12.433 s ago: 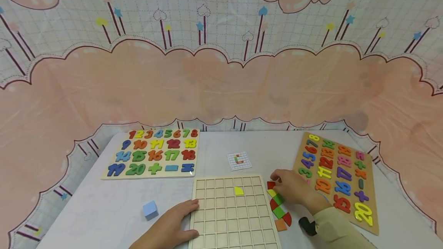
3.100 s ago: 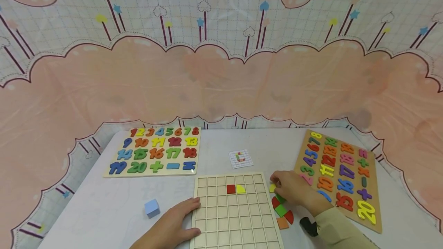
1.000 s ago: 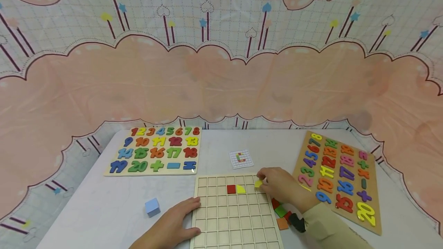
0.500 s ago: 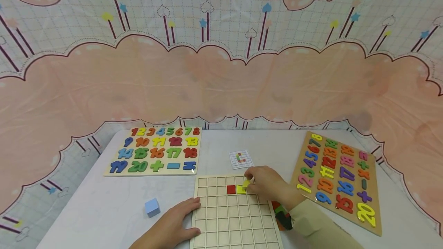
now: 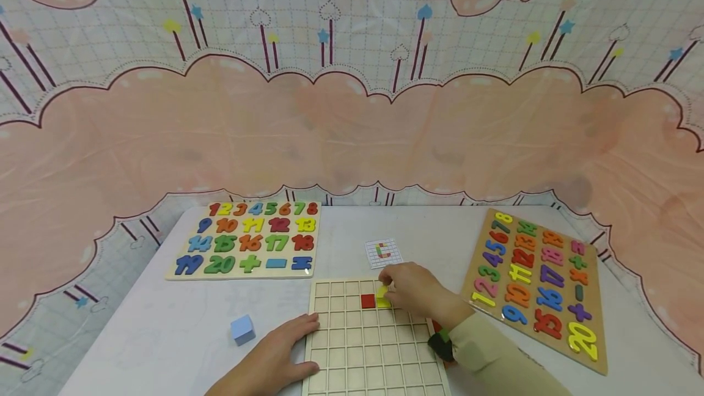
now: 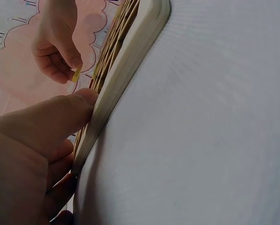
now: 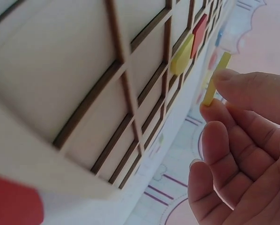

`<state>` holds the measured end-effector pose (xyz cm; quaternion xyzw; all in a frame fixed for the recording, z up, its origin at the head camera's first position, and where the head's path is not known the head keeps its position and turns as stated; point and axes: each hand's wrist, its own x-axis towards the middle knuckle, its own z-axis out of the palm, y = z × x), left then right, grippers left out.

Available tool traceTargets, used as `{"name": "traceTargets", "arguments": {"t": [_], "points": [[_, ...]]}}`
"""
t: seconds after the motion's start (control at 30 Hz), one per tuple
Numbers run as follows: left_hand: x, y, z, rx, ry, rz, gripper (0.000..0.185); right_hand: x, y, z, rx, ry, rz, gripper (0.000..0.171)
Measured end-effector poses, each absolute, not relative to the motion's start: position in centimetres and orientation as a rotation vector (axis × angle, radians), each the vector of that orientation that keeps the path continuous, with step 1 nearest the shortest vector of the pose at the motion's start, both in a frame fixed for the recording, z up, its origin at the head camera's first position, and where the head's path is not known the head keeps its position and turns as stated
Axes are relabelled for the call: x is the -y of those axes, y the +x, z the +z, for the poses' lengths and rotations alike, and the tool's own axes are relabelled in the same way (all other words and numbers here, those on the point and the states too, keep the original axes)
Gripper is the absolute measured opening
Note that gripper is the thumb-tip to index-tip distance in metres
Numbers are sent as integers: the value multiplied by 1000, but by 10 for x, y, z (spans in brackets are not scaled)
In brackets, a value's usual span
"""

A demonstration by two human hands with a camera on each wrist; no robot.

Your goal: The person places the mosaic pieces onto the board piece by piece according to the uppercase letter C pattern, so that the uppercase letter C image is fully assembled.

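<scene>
- Far left on the white table (image 5: 165,335), a light wooden number-puzzle board with coloured numerals 1 to 20 (image 5: 244,241) is laid flat, well apart from the hands.
- A small pale-blue cube (image 5: 241,330) is seen in front of that board, near the left hand but not touched by it.
- The left hand (image 5: 275,356) is laid flat, fingers relaxed and straight, against the left edge of the pale wooden grid tray with square cells (image 5: 352,353); in the left wrist view the thumb (image 6: 60,117) is pressed to the tray's rim (image 6: 125,70). Nothing is gripped by it.
- In the tray's second row, a red square tile (image 5: 367,300) and a yellow quarter-round tile (image 7: 182,55) are seated in neighbouring cells.
- A small white pattern card with a coloured C shape (image 5: 383,253) is placed just beyond the tray's far edge.
- The right hand (image 5: 412,291) is held over the tray's upper right part, and a thin yellow flat tile (image 7: 215,77) is pinched between thumb and fingertip, just above the seated yellow tile; whether they touch can't quite be told.
- A few loose red and green tiles (image 5: 437,326) are mostly hidden behind the right wrist.
- Far right, a darker wooden number board with colourful numerals (image 5: 536,289) is laid at an angle.
</scene>
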<state>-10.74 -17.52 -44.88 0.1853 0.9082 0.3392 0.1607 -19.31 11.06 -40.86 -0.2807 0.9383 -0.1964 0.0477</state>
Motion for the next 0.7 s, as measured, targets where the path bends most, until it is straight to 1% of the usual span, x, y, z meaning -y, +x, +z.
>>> {"name": "traceTargets", "arguments": {"t": [0.4,0.7], "points": [[175,-107,-449,-2595,545,965,69,-96,-200,-412,-2848,-948,-567,18],[175,-108,-449,-2591,535,963,69,-82,-199,-413,-2830,-883,-526,20]]}}
